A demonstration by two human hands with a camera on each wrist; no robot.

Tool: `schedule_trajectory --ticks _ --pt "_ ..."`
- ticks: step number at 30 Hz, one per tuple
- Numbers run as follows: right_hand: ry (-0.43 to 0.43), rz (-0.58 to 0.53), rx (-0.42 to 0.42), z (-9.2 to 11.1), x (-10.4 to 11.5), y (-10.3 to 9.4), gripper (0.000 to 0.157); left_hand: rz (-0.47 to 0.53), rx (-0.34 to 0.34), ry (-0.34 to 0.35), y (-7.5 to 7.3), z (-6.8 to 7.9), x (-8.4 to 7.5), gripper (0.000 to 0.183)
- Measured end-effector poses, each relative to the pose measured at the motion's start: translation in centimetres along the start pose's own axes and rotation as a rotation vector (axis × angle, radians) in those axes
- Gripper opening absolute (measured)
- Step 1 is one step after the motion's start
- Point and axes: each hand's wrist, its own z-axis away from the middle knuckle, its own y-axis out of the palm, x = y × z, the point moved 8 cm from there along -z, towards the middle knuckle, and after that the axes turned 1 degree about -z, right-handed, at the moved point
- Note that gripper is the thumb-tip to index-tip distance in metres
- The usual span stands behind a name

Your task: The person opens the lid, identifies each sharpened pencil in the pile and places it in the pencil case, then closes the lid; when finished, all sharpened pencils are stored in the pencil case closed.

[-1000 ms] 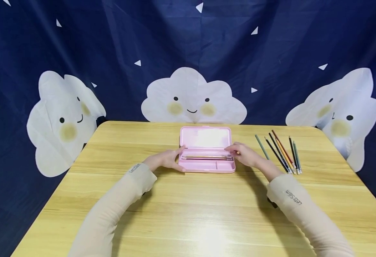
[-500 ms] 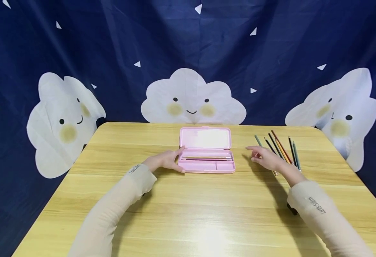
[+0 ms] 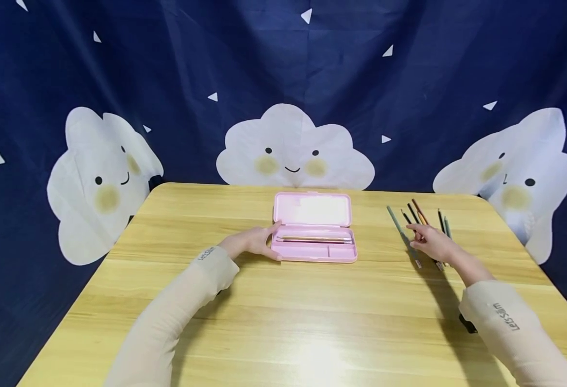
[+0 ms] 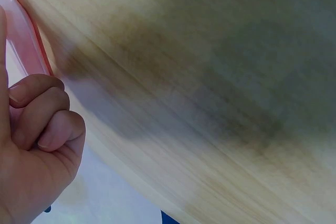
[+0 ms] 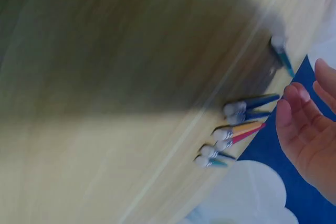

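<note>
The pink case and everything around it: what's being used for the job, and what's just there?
Likely part of the job:
open pink case
pencils inside it
left hand, at the case
loose pencils
right hand, by them

Probably just surroundings:
wooden table
blue cloud-print backdrop

the sleeved left arm (image 3: 177, 306) reaches in from the near left, and the left hand (image 3: 254, 241) spreads its thumb and forefinger wide while other fingers (image 4: 44, 116) curl inward. the right arm (image 3: 511, 322) stretches in from the near right, the right hand (image 3: 432, 243) held with loosely bent fingers.
</note>
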Motion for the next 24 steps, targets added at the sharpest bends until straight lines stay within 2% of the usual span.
schedule_trajectory --ticks 10,17,24 --pt "0.045 0.081 -0.049 0.6 -1.8 -0.1 0.046 0.011 0.007 -0.005 0.1 0.0 0.1 0.106" --pt "0.072 0.109 -0.07 0.4 -2.2 -0.1 0.046 0.0 0.014 -0.011 0.1 0.0 0.1 0.106" --pt "0.114 0.13 -0.029 0.3 -2.6 0.1 0.047 0.001 0.018 -0.021 0.1 0.1 0.0 0.106"
